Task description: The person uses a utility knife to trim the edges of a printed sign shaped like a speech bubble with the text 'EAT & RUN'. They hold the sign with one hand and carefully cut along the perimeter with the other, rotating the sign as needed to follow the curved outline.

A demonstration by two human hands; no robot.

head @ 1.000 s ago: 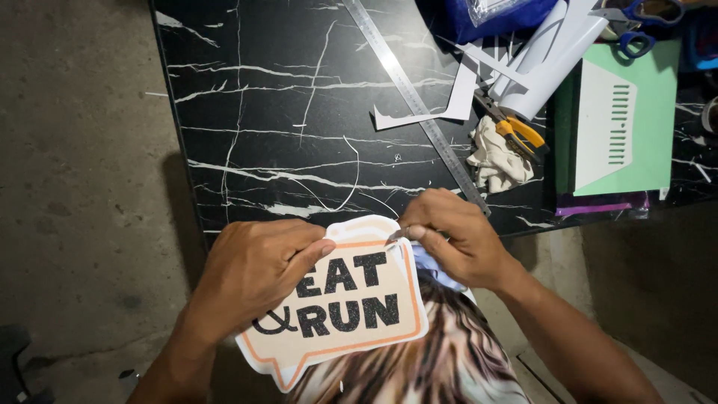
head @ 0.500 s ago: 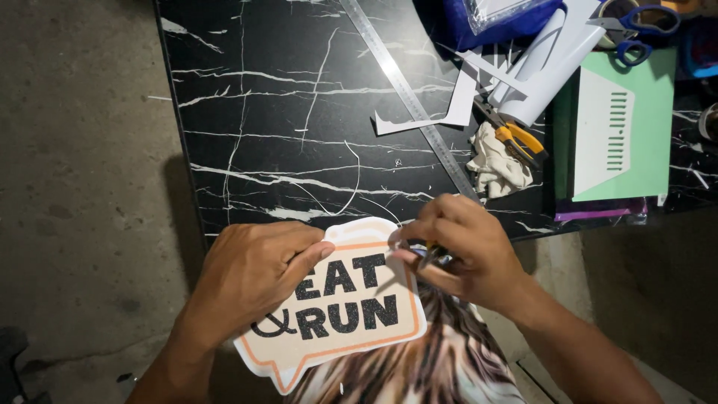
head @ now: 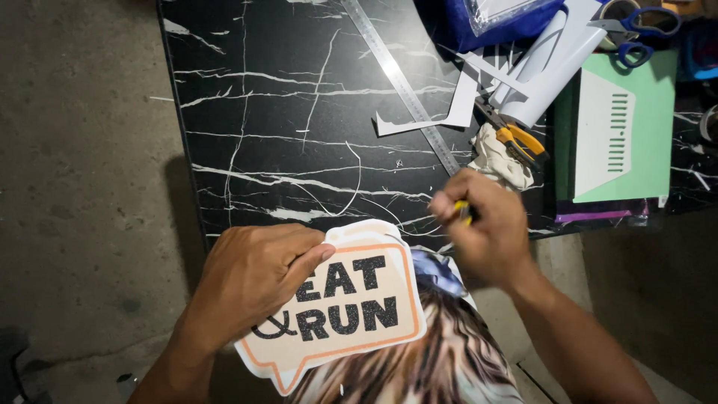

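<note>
My left hand [head: 258,280] grips the left side of a cream speech-bubble sign [head: 351,307] with an orange border and black glitter letters, held over my lap at the table's near edge. To the right of the sign, my right hand [head: 486,224] is closed around a small yellow-and-black tool [head: 463,212], likely a craft knife. That hand is blurred and lifted off the sign's upper right corner.
A black marble-pattern table [head: 299,112] carries a long metal ruler [head: 404,82], white paper offcuts [head: 441,112], a white roll [head: 550,60], yellow-handled pliers [head: 520,142] on a crumpled cloth, a green cutting mat [head: 628,127] and blue scissors [head: 636,30]. Concrete floor lies left.
My right hand has left the sign's top right edge and moved up and right with the small tool. The left hand and sign have stayed in place.
</note>
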